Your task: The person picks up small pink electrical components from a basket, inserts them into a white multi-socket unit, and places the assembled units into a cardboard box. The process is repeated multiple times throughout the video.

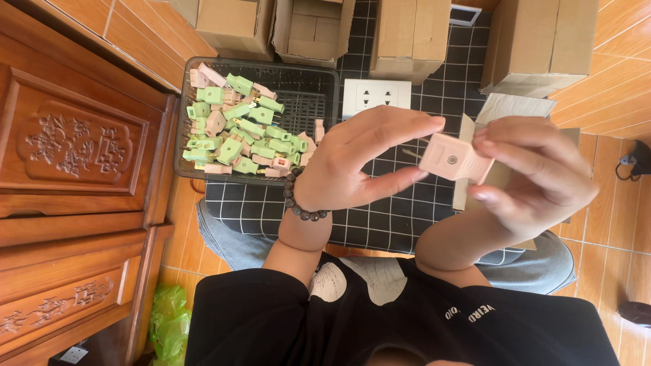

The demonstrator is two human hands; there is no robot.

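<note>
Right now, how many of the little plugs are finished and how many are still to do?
A count isn't possible. In hand: one pink plug, pinched between the left hand and right hand. The dark basket holds a heap of green and pink plugs; whether those are finished or waiting can't be told. A white socket plate lies beside it.

A pale pink plastic plug body (453, 158), blocky with a small round screw hole on its flat face, sits tilted right of the frame's centre, pinched between fingertips.
</note>
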